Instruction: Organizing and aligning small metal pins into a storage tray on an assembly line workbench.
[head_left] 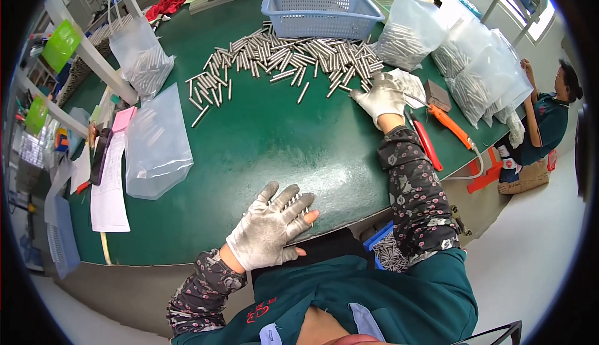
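My left hand (265, 229), in a greyish-white glove with some bare fingertips, lies flat near the table's front edge, fingers spread. Beneath its fingers, a small row of short metal pins (289, 204) partly shows. My right hand (382, 99), also gloved, reaches to the right end of a loose pile of metal pins (284, 54). Its thumb stands apart from the fingers, whose tips are by the pins and partly hidden; I see nothing held there. One single pin (303, 93) lies just in front of the pile.
Behind the pile stands a blue perforated basket (321, 14). Plastic bags of pins (405, 39) stand right, near orange-handled (450, 126) and red-handled tools (426, 142). Left are a flat plastic bag (159, 145) and papers (110, 182). A blue bin (388, 251) sits below; another person sits right.
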Demonstrator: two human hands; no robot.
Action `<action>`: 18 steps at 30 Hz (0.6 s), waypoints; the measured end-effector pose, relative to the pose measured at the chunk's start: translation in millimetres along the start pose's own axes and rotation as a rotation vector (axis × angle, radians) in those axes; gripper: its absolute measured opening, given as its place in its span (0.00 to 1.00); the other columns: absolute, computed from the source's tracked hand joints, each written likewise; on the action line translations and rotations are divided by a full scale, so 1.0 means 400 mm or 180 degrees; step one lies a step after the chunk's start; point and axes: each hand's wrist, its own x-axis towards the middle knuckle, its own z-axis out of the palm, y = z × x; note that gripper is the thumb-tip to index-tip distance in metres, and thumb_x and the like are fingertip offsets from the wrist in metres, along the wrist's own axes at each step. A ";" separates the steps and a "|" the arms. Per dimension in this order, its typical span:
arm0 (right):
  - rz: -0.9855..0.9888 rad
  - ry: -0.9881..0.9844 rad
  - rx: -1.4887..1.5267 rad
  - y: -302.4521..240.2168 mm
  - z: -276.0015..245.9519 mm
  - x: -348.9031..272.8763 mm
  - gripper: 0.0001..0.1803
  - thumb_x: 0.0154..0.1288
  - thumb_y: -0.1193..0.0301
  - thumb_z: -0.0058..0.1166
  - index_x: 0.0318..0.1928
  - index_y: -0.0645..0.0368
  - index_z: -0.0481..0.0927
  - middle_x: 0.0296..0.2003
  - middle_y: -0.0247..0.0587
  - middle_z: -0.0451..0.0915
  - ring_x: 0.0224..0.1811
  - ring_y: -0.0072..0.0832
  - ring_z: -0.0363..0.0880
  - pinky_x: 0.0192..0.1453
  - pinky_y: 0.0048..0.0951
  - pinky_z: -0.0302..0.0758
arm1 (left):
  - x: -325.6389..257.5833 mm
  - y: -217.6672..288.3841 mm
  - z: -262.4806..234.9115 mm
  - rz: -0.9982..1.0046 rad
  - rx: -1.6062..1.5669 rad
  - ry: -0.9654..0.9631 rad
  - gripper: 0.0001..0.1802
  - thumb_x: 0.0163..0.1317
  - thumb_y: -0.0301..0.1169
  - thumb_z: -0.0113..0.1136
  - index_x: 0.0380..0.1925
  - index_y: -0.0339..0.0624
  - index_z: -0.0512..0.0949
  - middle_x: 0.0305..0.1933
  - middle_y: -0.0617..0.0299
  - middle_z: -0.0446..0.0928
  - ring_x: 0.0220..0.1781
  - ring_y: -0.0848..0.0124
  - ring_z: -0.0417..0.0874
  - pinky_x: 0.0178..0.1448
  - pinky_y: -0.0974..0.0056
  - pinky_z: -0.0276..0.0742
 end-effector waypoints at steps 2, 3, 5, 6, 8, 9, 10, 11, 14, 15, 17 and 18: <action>0.0032 -0.0516 0.0037 -0.002 -0.014 0.024 0.29 0.45 0.52 0.61 0.45 0.56 0.77 0.40 0.49 0.79 0.47 0.43 0.77 0.53 0.40 0.71 | 0.000 0.001 -0.001 0.0018 0.0052 -0.0058 0.41 0.46 0.56 0.57 0.60 0.53 0.65 0.64 0.58 0.63 0.65 0.56 0.62 0.70 0.47 0.46; -0.0172 -0.0407 0.0190 -0.006 -0.016 0.021 0.26 0.45 0.53 0.61 0.44 0.54 0.79 0.39 0.46 0.80 0.46 0.43 0.77 0.53 0.38 0.72 | 0.000 0.002 -0.002 0.0019 0.0109 -0.0110 0.40 0.48 0.58 0.53 0.61 0.54 0.63 0.64 0.57 0.63 0.64 0.54 0.63 0.70 0.47 0.46; -0.0342 -0.0414 0.0127 -0.021 -0.001 0.014 0.20 0.47 0.58 0.59 0.42 0.51 0.81 0.40 0.45 0.80 0.47 0.42 0.77 0.53 0.38 0.72 | 0.000 0.006 -0.005 0.0016 0.0126 -0.0116 0.41 0.47 0.57 0.54 0.61 0.54 0.63 0.64 0.57 0.63 0.64 0.55 0.63 0.70 0.48 0.46; -0.0394 -0.0384 0.0082 -0.022 0.010 0.008 0.18 0.48 0.59 0.59 0.41 0.50 0.81 0.41 0.46 0.80 0.48 0.42 0.76 0.52 0.38 0.72 | 0.002 0.010 -0.005 0.0005 0.0148 -0.0118 0.41 0.46 0.57 0.55 0.61 0.54 0.64 0.64 0.57 0.63 0.64 0.55 0.63 0.70 0.48 0.47; -0.0518 -0.0384 0.0150 -0.027 0.008 -0.022 0.16 0.50 0.62 0.59 0.41 0.51 0.80 0.40 0.46 0.78 0.46 0.42 0.76 0.50 0.39 0.72 | -0.001 0.009 -0.004 -0.0007 0.0125 -0.0107 0.41 0.46 0.57 0.55 0.61 0.54 0.64 0.63 0.57 0.63 0.64 0.55 0.63 0.70 0.48 0.47; -0.0719 -0.0382 0.0296 -0.025 0.002 -0.040 0.16 0.50 0.64 0.59 0.41 0.52 0.80 0.39 0.46 0.78 0.45 0.43 0.76 0.50 0.39 0.72 | -0.001 0.008 -0.002 -0.0002 0.0107 -0.0095 0.41 0.46 0.56 0.55 0.60 0.54 0.64 0.63 0.57 0.63 0.64 0.55 0.63 0.70 0.47 0.47; -0.0914 -0.0385 0.0440 -0.022 -0.003 -0.061 0.16 0.49 0.65 0.60 0.40 0.53 0.80 0.38 0.46 0.77 0.45 0.43 0.75 0.50 0.39 0.72 | 0.001 0.005 0.000 -0.0013 0.0094 -0.0105 0.41 0.46 0.56 0.55 0.60 0.54 0.64 0.63 0.57 0.63 0.64 0.55 0.63 0.70 0.47 0.47; -0.1070 -0.0408 0.0641 -0.025 -0.012 -0.091 0.15 0.48 0.68 0.60 0.40 0.54 0.80 0.36 0.46 0.77 0.44 0.44 0.75 0.49 0.39 0.71 | -0.001 0.005 0.001 -0.0001 0.0096 -0.0062 0.40 0.45 0.56 0.56 0.60 0.54 0.64 0.63 0.57 0.64 0.65 0.55 0.63 0.70 0.47 0.47; -0.1452 -0.0557 0.0812 -0.035 -0.067 -0.187 0.13 0.48 0.72 0.59 0.38 0.53 0.80 0.37 0.44 0.77 0.43 0.43 0.74 0.48 0.39 0.72 | -0.001 0.005 0.001 0.0010 0.0039 0.0040 0.39 0.45 0.53 0.58 0.59 0.53 0.65 0.62 0.56 0.65 0.64 0.54 0.64 0.69 0.46 0.51; -0.1684 -0.0505 0.0952 -0.033 -0.075 -0.217 0.12 0.48 0.73 0.59 0.37 0.54 0.80 0.36 0.43 0.77 0.42 0.43 0.74 0.47 0.40 0.72 | 0.001 0.004 -0.004 0.0004 0.0045 0.0011 0.39 0.45 0.53 0.58 0.59 0.53 0.66 0.62 0.55 0.65 0.64 0.53 0.64 0.68 0.45 0.52; -0.2024 -0.0681 0.1157 -0.031 -0.098 -0.260 0.14 0.47 0.74 0.59 0.38 0.56 0.79 0.36 0.43 0.77 0.42 0.43 0.73 0.47 0.40 0.71 | 0.005 0.000 -0.008 0.0036 0.0010 0.0050 0.39 0.44 0.52 0.60 0.58 0.52 0.67 0.62 0.54 0.65 0.64 0.53 0.64 0.67 0.44 0.53; -0.2169 -0.0771 0.1287 -0.030 -0.105 -0.276 0.15 0.46 0.75 0.59 0.39 0.58 0.78 0.36 0.44 0.77 0.42 0.44 0.73 0.47 0.40 0.70 | 0.002 0.001 -0.009 0.0018 0.0009 0.0023 0.39 0.45 0.51 0.60 0.58 0.51 0.67 0.63 0.53 0.64 0.65 0.53 0.64 0.68 0.44 0.53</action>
